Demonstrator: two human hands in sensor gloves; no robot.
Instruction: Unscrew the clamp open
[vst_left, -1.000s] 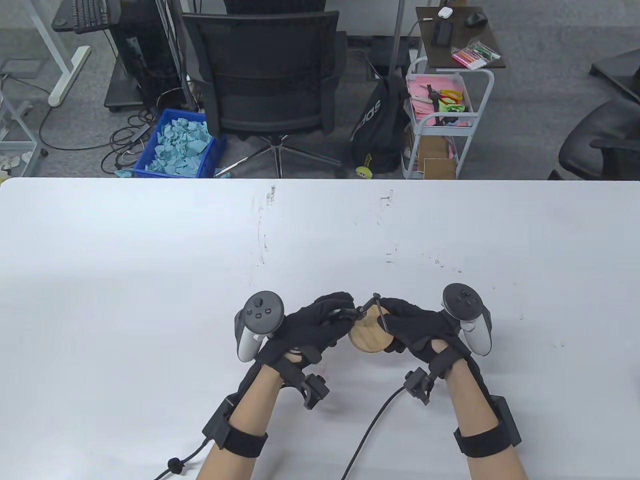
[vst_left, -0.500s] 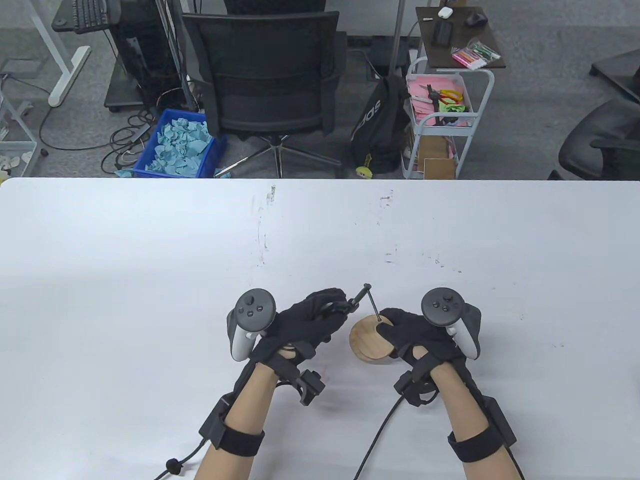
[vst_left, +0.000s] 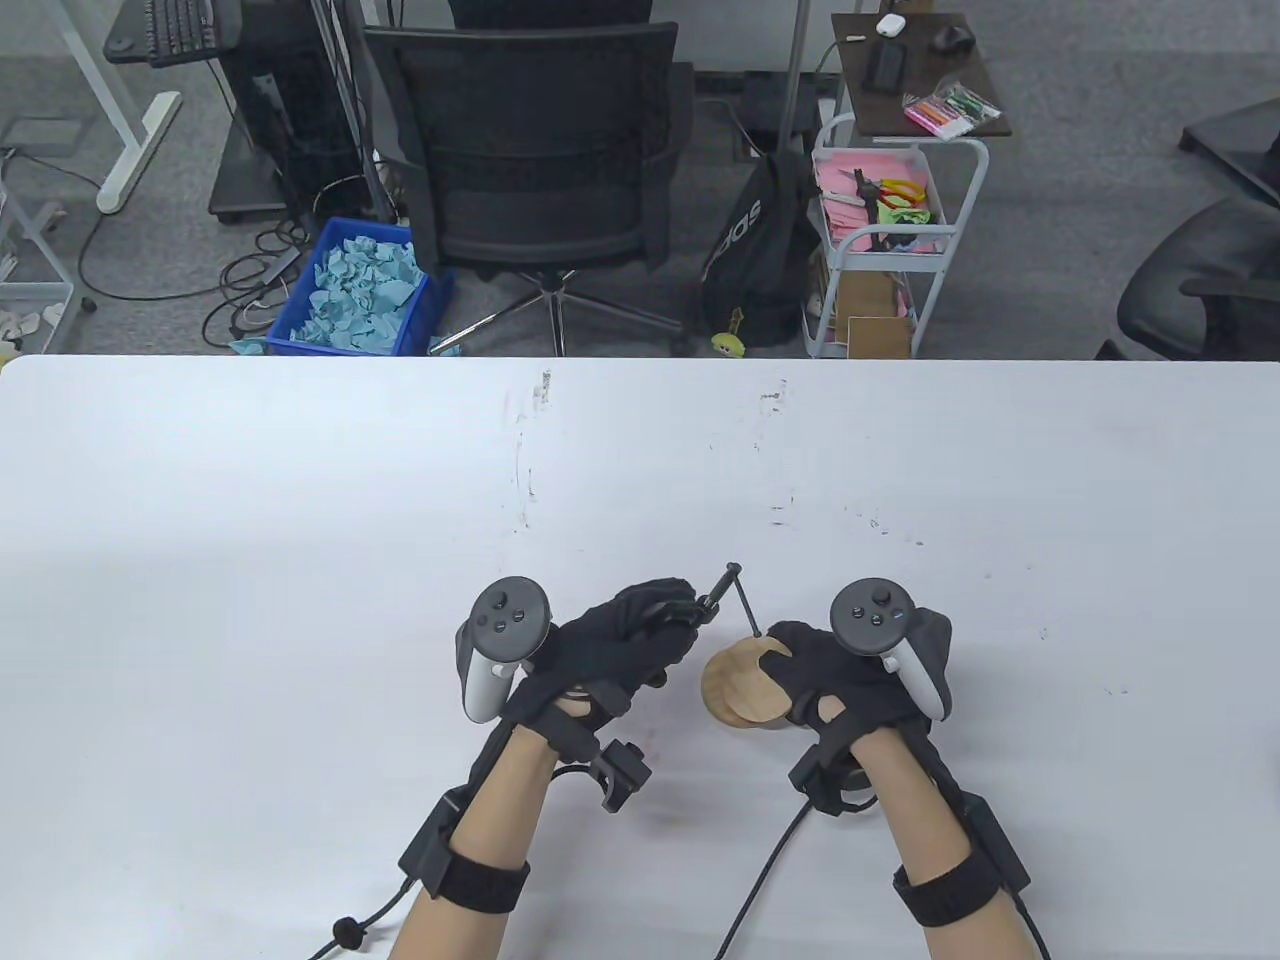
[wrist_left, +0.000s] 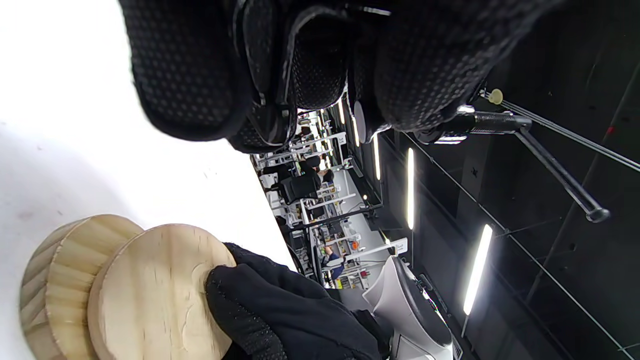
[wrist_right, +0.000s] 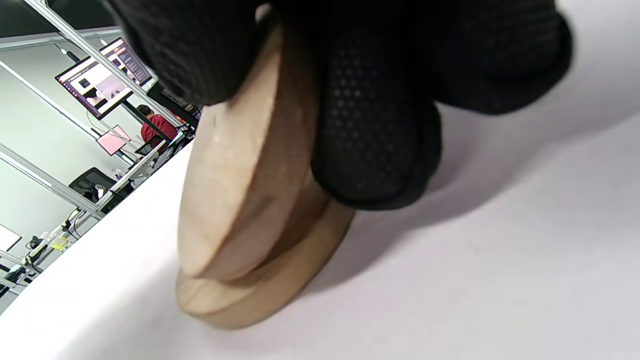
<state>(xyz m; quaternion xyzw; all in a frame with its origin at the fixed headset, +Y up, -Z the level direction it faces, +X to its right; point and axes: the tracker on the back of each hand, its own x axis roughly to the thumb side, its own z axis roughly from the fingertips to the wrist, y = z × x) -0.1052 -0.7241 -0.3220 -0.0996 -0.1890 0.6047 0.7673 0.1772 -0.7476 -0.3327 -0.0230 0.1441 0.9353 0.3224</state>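
Having drawn apart from the clamp (vst_left: 700, 606) since a second ago, when both were bunched together, and now tipping up on edge on the white table (vst_left: 300, 550): two wooden discs (vst_left: 742, 688), offset from one another, pinched in the right hand (vst_left: 830, 675). Left hand (vst_left: 625, 645) wrapping tightly round the clamp frame, lifted just off the table beside the discs, screw and T-bar handle (vst_left: 742, 603) sticking out toward the right hand. Risking the loosely stacked discs sliding apart or rolling off, judging from the offset in the wrist views; risking too the clamp twisting in the left hand's grip once the handle is being turned. Beyond the table: a blue bin (vst_left: 352, 290) holding crumpled blue paper, a white cart (vst_left: 885, 240) carrying pink sheets and scissors.
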